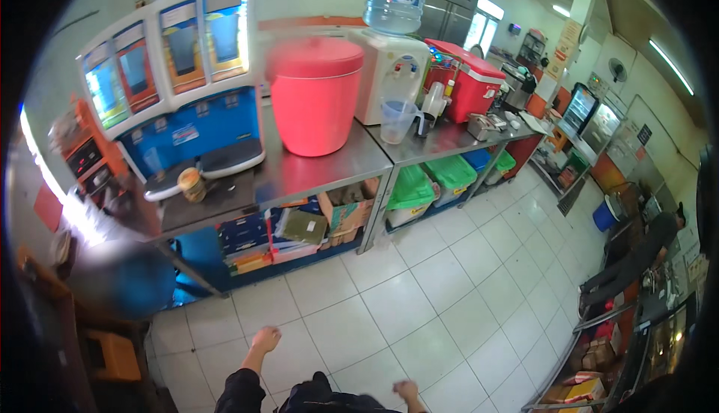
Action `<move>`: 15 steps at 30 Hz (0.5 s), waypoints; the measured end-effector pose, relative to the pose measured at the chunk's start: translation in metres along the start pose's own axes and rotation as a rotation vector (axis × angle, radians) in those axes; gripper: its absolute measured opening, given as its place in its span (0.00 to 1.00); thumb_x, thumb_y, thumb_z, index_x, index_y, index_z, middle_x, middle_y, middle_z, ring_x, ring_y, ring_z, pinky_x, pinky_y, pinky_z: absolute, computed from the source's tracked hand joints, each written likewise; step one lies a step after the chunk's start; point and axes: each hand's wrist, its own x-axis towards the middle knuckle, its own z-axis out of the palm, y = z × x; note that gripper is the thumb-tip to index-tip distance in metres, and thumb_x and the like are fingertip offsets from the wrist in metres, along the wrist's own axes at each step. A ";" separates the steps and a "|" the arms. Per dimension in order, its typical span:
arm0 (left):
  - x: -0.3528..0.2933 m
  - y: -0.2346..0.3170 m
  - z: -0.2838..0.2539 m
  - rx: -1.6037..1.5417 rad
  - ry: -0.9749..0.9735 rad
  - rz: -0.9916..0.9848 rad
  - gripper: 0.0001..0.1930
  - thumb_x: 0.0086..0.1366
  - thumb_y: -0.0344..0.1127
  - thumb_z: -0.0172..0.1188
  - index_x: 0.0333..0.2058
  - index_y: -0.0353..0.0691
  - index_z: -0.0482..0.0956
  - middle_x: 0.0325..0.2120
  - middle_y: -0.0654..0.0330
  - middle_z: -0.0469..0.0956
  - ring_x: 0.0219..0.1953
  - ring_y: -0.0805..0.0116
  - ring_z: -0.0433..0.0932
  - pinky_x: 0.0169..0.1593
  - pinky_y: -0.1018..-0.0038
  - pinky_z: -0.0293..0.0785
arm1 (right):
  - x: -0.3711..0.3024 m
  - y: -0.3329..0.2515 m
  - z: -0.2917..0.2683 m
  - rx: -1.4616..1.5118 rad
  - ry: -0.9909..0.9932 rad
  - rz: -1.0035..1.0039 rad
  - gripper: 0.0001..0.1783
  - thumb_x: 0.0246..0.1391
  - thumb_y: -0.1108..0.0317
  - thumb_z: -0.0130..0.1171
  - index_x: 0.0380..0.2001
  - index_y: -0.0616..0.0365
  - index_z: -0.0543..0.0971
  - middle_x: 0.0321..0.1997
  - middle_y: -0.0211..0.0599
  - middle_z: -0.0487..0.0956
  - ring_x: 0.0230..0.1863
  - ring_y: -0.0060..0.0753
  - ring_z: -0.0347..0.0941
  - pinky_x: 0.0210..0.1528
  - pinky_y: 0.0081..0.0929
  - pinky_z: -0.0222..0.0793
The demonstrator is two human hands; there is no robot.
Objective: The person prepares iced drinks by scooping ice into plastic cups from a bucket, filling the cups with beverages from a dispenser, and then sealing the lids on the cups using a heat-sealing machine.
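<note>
Currently hanging both hands low in the frame, well apart, over pale floor tiles point(412, 286). Carrying nothing visible in the left hand point(264, 339), left of centre near the bottom, and touching nothing there. Looks loosely curled, with fingers toward the right of the frame; cannot tell quite how far open. Slants up and to the right from a dark sleeve point(240, 392), with the wrist bare. Showing smaller and less clearly in the right hand point(407, 390), right of centre just above the lower edge; cannot tell whether spread or closed. Likewise seems free of any object, pointing toward the upper left, with most of the forearm cut off by the dark rim.

Stretches ahead, across the floor, into a steel counter point(359, 155), from the left of the frame toward the upper right, touched by neither hand. Bears a red lidded tub point(316, 106) at upper centre, between a blue-and-white drink dispenser point(187, 132) and a water cooler point(374, 76). Holds boxes point(348, 214) on the shelf underneath.
</note>
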 end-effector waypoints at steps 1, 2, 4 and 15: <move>0.037 0.061 -0.023 -0.032 0.014 0.087 0.19 0.60 0.49 0.49 0.43 0.44 0.77 0.47 0.55 0.74 0.50 0.54 0.71 0.51 0.61 0.69 | 0.039 -0.017 -0.037 0.016 0.109 -0.028 0.20 0.45 0.46 0.55 0.12 0.47 0.80 0.10 0.32 0.74 0.19 0.35 0.73 0.30 0.34 0.68; 0.064 0.099 -0.050 -0.065 0.149 0.177 0.17 0.60 0.46 0.50 0.43 0.45 0.77 0.45 0.53 0.74 0.50 0.53 0.70 0.51 0.62 0.69 | 0.085 -0.049 -0.072 -0.025 0.214 -0.098 0.23 0.46 0.43 0.55 0.12 0.48 0.80 0.11 0.33 0.74 0.18 0.37 0.72 0.29 0.35 0.68; 0.142 0.216 -0.110 -0.244 0.560 0.611 0.17 0.54 0.33 0.58 0.44 0.42 0.74 0.45 0.51 0.71 0.49 0.49 0.69 0.52 0.63 0.67 | 0.192 -0.079 -0.170 0.265 0.483 -0.158 0.27 0.48 0.42 0.54 0.09 0.51 0.76 0.12 0.34 0.75 0.19 0.38 0.73 0.30 0.38 0.68; 0.455 0.528 -0.425 0.378 2.032 0.393 0.41 0.47 0.63 0.63 0.56 0.47 0.67 0.62 0.47 0.52 0.63 0.40 0.49 0.61 0.43 0.45 | 0.641 -0.569 -0.743 0.507 1.014 -0.540 0.31 0.39 0.56 0.69 0.45 0.61 0.71 0.38 0.41 0.78 0.40 0.34 0.75 0.46 0.29 0.69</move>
